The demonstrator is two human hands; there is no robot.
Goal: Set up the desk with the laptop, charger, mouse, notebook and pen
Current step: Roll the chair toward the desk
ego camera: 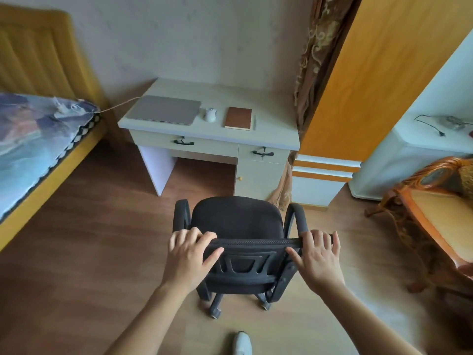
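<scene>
The left hand and the right hand both grip the top edge of the backrest of a black office chair, fingers curled over it and thumbs behind. The chair stands on the wooden floor, facing the counter and apart from it. On the counter, a closed laptop lies near the left edge, its charger cable running off toward the bed. A white mouse sits beside the laptop, then a brown notebook with a pen along its right side.
</scene>
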